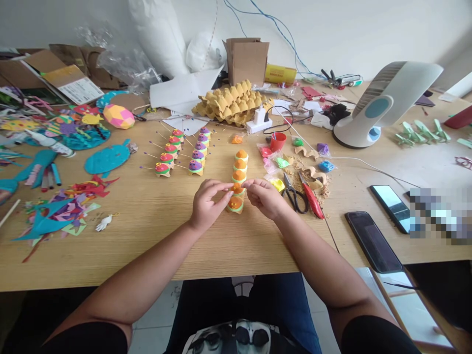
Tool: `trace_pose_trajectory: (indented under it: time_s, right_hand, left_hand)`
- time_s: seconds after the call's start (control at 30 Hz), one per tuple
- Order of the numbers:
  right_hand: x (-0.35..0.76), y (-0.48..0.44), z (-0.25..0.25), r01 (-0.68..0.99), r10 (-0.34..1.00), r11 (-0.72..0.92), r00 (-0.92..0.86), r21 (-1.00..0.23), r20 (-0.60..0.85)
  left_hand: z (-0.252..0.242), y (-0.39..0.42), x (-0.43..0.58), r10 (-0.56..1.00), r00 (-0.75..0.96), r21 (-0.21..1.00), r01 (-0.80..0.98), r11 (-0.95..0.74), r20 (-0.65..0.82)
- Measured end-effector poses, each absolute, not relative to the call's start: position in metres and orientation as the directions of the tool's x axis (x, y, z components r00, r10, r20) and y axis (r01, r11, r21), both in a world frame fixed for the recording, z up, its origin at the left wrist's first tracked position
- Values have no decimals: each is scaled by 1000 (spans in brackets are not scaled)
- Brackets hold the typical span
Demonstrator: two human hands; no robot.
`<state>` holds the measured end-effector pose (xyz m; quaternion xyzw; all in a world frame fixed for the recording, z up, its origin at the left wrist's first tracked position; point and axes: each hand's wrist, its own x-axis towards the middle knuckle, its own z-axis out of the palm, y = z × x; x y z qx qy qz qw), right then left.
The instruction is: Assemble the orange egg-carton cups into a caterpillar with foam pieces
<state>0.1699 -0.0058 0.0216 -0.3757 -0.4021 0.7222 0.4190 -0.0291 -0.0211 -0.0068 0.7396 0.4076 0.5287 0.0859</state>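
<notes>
A strip of egg-carton cups (239, 175), topped with orange clay and edged in pale green, lies lengthwise in front of me. The nearest cup carries small yellow pieces. My left hand (211, 204) is at the strip's left side, thumb and forefinger drawn together by the second-nearest cup. From the right, my right hand (264, 197) meets the same cup with its fingers curled in a pinch. Whatever is between the fingertips is too small to make out. Left of the strip stand a purple-topped carton strip (198, 156) and a red-topped carton strip (168, 156), both with thin sticks poking out.
Scissors (295, 196) and a red-handled cutter (312, 197) lie right of my hand, near bags of coloured clay (282, 162). Phones (374, 241) rest farther right, below a white fan (379, 108). Paper scraps (70, 209) cover the left; stacked egg cartons (234, 103) stand behind.
</notes>
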Motion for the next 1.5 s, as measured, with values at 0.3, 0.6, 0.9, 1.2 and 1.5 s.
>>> trace_pose_trajectory:
  time_s: [0.3,0.6,0.9,1.2,1.5]
  right_hand:
    - [173,-4,17,-242,922,-235,-362,-942,-137]
    - [176,-5,24,-276,928,-219,-356,-936,-112]
    - [177,-4,24,-306,926,-227,-362,-924,-108]
    - [176,-4,21,-279,924,-218,-367,-935,-106]
    - [173,-8,19,-91,916,-94,-399,-991,-50]
  left_hand:
    - [-7,-21,-29,707,93,567,529,-632,701]
    - [-6,-22,-30,707,88,583,500,-641,702]
    - [-6,-22,-30,709,88,584,501,-639,700]
    - [-7,-22,-30,708,90,584,498,-641,700]
    - [-4,-24,-29,689,154,559,474,-681,708]
